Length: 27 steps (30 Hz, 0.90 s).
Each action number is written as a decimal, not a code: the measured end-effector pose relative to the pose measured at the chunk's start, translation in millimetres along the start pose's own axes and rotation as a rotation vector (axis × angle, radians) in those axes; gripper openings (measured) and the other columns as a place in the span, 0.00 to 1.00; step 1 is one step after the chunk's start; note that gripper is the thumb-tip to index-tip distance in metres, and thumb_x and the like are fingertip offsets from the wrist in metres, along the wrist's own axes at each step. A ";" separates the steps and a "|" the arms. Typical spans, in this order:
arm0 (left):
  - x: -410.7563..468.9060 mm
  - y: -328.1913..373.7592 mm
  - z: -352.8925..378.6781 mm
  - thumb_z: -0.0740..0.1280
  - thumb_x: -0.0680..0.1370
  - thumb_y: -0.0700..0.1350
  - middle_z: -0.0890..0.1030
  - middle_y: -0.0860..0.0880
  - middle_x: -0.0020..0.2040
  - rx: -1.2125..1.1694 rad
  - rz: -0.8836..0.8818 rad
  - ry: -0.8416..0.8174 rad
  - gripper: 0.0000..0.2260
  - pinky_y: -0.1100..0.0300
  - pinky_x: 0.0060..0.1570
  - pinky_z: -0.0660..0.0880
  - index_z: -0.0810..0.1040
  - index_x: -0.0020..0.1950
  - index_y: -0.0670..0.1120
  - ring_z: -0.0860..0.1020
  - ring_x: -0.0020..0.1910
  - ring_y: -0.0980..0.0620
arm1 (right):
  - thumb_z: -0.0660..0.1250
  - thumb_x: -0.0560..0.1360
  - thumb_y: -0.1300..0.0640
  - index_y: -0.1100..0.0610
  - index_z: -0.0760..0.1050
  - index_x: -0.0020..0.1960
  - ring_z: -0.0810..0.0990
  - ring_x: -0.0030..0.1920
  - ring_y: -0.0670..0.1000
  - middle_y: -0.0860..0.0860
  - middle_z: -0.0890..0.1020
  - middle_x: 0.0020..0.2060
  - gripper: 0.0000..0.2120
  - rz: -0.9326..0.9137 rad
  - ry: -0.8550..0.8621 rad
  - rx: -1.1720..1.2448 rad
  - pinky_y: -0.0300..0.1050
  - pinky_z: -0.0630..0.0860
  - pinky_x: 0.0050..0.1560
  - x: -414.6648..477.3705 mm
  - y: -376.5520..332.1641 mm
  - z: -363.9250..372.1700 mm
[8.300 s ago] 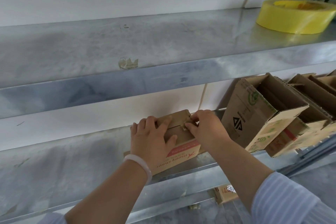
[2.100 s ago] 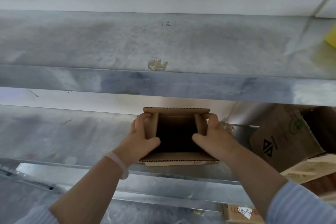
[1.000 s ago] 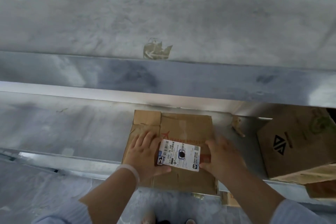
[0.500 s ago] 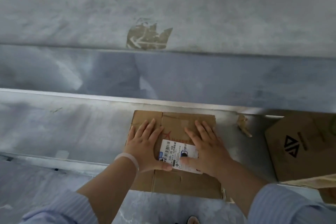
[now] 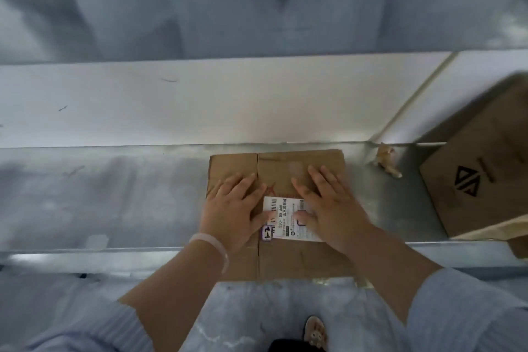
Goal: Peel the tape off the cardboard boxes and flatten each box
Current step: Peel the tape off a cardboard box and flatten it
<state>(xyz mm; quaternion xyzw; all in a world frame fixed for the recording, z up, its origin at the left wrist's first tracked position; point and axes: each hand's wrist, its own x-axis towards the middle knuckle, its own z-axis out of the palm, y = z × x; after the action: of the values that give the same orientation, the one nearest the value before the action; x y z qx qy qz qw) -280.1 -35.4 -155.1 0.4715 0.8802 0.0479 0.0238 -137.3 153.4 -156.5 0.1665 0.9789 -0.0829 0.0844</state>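
A metal shelf [image 5: 114, 203] carries a cardboard box [image 5: 288, 168], lying flat and overhanging the front edge. The left hand [image 5: 234, 208] and right hand [image 5: 328, 203] press on it with straight fingers, gripping nothing. A second box [image 5: 471, 186] at the right end looks unflattened, so work remains.

Flattened brown cardboard box [image 5: 285, 168] lies labelled on metal shelf [image 5: 114, 197].

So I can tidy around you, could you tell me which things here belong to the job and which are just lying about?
Job: flattened box, pressed under left hand and right hand; unflattened box at right.
Lying about: crumpled brown scrap, probably peeled tape, on the shelf.
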 end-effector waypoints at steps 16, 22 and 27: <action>-27.3 -25.4 -4.1 0.45 0.78 0.68 0.54 0.50 0.79 0.015 0.246 -0.088 0.32 0.43 0.76 0.53 0.57 0.78 0.54 0.52 0.79 0.48 | 0.37 0.68 0.21 0.44 0.35 0.79 0.30 0.76 0.45 0.45 0.35 0.78 0.45 -0.081 -0.020 -0.029 0.50 0.36 0.77 -27.3 4.4 5.2; -41.8 -38.6 -0.9 0.44 0.78 0.69 0.61 0.45 0.77 0.083 0.247 -0.090 0.36 0.43 0.72 0.63 0.62 0.77 0.46 0.60 0.76 0.46 | 0.33 0.70 0.24 0.45 0.31 0.77 0.29 0.75 0.45 0.47 0.33 0.77 0.42 -0.059 -0.033 -0.102 0.44 0.29 0.74 -45.0 15.5 9.0; -41.3 -27.2 -12.3 0.50 0.77 0.66 0.71 0.41 0.72 0.120 0.219 -0.065 0.35 0.42 0.67 0.70 0.72 0.72 0.43 0.70 0.71 0.42 | 0.31 0.72 0.29 0.46 0.39 0.79 0.36 0.78 0.50 0.50 0.39 0.79 0.40 -0.040 -0.036 -0.102 0.47 0.32 0.74 -49.2 2.3 0.7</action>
<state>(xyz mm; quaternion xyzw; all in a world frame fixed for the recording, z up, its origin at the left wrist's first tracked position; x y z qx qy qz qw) -280.8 -85.5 -145.9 0.5665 0.8237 -0.0177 0.0185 -90.6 140.0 -148.0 0.1407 0.9834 -0.0375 0.1086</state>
